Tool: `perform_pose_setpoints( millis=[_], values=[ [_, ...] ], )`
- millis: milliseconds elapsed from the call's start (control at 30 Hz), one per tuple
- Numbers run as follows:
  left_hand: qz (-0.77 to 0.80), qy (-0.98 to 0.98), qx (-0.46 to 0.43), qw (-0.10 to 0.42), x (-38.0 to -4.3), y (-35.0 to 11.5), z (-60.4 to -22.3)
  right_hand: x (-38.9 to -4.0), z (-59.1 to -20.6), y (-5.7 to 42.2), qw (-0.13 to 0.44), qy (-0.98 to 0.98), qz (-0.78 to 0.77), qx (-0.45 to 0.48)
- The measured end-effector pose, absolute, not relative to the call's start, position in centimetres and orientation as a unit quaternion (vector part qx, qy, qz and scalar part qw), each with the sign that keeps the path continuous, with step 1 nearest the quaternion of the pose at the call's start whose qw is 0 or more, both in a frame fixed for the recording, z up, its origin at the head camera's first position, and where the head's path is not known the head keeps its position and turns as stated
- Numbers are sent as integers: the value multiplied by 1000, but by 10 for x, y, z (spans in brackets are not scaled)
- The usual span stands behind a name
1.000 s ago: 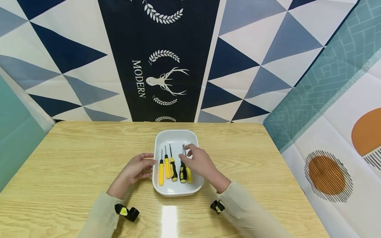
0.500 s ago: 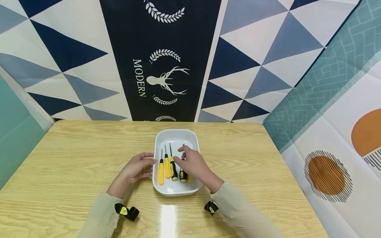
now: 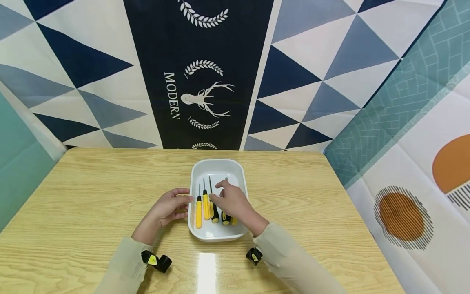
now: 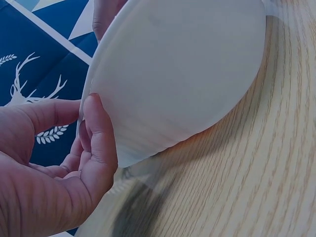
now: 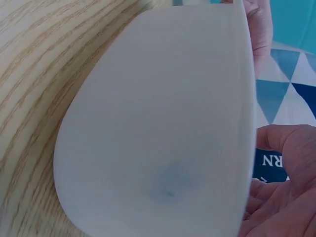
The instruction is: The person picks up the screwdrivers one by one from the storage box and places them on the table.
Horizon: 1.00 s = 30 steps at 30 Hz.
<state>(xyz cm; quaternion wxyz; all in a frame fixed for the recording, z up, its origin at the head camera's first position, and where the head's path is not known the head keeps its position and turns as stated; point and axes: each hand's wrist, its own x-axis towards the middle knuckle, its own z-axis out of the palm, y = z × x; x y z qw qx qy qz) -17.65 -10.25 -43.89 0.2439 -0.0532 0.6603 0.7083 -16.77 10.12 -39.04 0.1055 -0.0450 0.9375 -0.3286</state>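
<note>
A white rectangular tray (image 3: 216,234) rests on the wooden table. My left hand (image 3: 170,207) grips its left rim; in the left wrist view, thumb and fingers (image 4: 101,143) sit on either side of the edge. Inside lie several screwdrivers, shafts pointing away from me. Two with yellow handles are at the left, the outer screwdriver (image 3: 199,214) and its neighbour (image 3: 206,204). A black-and-yellow screwdriver (image 3: 215,216) is in the middle. Further right, another black-and-yellow one (image 3: 225,218) and a yellow handle (image 3: 234,221) are partly hidden under my right hand (image 3: 236,202), whose relaxed fingers reach over the middle screwdriver and hold nothing.
The light wooden table (image 3: 110,183) extends around the tray. Behind it hangs a patterned cloth (image 3: 205,49) with triangles and a deer head. Black straps with small cameras are worn at both wrists, the left camera (image 3: 161,263) and the right camera (image 3: 254,256).
My right hand has moved left within the tray, from the right-hand screwdrivers toward the middle one. The left hand stays at the rim, and the tray and screwdrivers have not moved.
</note>
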Motion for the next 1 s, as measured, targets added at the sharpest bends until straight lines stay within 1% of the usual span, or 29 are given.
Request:
perform_pose_setpoints(
  millis=[467, 1000],
  values=[
    [712, 653, -48, 253, -177, -104, -438, -175, -399, 94, 138, 933, -332, -23],
    [720, 644, -51, 255, -177, -105, -439, -181, -403, 85, 146, 940, -308, -18]
  ],
)
